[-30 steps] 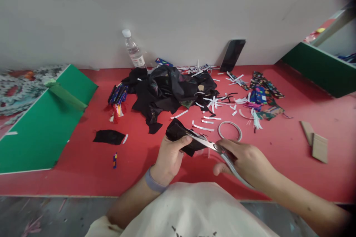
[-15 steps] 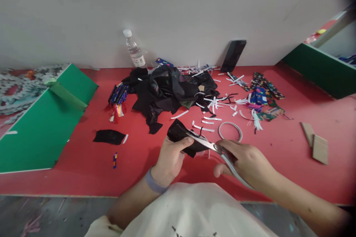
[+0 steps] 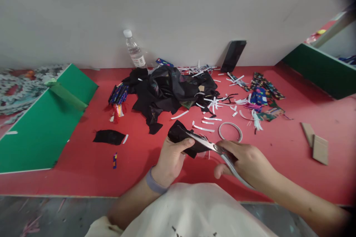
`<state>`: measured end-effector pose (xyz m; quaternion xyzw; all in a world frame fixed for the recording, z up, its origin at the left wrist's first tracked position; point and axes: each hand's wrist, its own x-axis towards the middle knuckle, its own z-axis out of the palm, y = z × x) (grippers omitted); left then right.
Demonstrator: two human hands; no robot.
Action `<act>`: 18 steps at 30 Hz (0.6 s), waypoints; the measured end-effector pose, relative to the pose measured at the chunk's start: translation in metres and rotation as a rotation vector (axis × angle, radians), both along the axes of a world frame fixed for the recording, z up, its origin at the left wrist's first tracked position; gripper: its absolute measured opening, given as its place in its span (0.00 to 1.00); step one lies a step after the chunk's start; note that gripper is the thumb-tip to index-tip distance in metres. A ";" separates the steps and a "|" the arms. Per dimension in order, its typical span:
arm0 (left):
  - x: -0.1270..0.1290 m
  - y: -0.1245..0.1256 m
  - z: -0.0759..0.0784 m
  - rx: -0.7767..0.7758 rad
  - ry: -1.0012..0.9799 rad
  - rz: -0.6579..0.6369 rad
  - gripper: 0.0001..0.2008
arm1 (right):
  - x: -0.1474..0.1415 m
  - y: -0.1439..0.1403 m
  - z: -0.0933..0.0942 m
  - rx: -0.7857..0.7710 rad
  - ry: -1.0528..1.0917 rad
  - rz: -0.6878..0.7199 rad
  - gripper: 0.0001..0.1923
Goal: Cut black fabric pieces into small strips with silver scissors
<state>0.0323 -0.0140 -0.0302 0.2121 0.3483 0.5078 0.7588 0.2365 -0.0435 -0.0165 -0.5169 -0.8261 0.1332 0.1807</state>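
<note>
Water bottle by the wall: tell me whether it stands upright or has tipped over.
Upright. The water bottle stands on its base on the red table against the wall, white cap on top, just behind the black fabric pile.

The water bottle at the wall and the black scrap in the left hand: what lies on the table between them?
In the head view, a heap of black fabric lies between the water bottle and the black scrap held by the left hand, with white strips nearer the scrap.

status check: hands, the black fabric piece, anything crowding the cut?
Left hand grips black fabric piece. Right hand works scissors, blades on the fabric. White tape ring and paper strips lie just beyond, apart from the cut.
</note>
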 end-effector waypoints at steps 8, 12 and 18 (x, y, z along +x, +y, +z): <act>-0.017 0.002 0.004 0.062 -0.056 -0.108 0.19 | 0.007 0.000 0.007 -0.073 -0.003 -0.014 0.22; -0.041 0.018 0.009 0.131 0.113 -0.122 0.21 | 0.005 -0.001 0.014 -0.120 0.000 0.031 0.22; -0.058 0.028 0.024 0.303 0.504 -0.323 0.08 | 0.000 -0.001 0.020 -0.138 0.012 0.059 0.25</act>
